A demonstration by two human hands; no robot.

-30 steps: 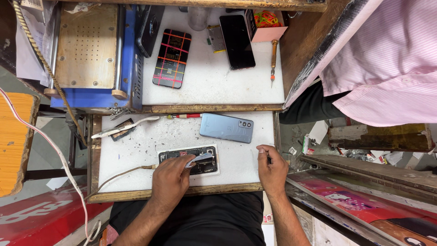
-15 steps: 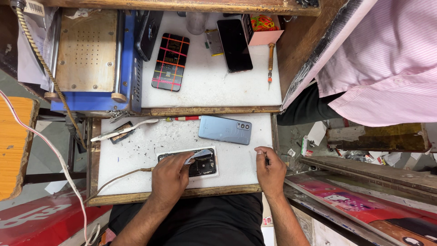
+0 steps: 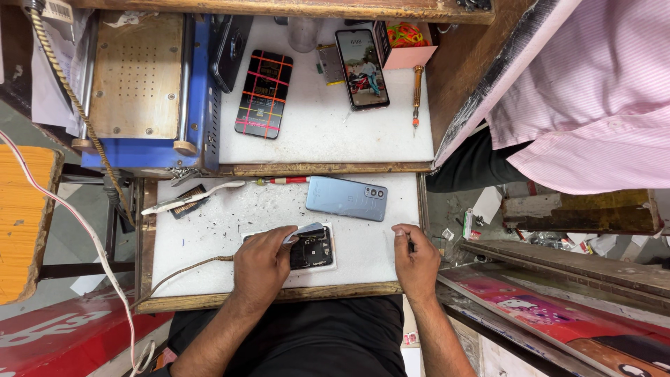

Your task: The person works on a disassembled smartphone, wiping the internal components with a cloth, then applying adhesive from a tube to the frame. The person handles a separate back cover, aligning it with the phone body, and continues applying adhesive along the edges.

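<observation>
**Opened phone pinned flat, small tool at the desk's right edge**

Left hand pressed over the opened phone, fingers curled on its left half and pinching a thin pale card or pick at its top edge. Phone lying flat on the white desk, near the front lip, dark innards showing. Right hand to the right of the opened phone, well apart from it, loosely closed round a small dark tool; tool's kind too small to tell.

Judged best for the step in hand: steady downward weight from the left palm so the phone cannot skate, the pick kept shallow and level along the seam, no levering toward the exposed parts. Right hand likely better brought close before any prying, wrist braced on the desk.

Edges and room, all from the opened phone: wooden front lip just below, little margin there. Blue-grey phone lying face down just above and to the right, near enough to be nudged by a sweeping elbow. White handled tool up and to the left, a red-handled screwdriver above along the raised step. Brown cable trailing to the left, close to the left wrist. Bare white surface between the phone and the right hand, the easiest open stretch. Dark specks scattered up and left.
</observation>
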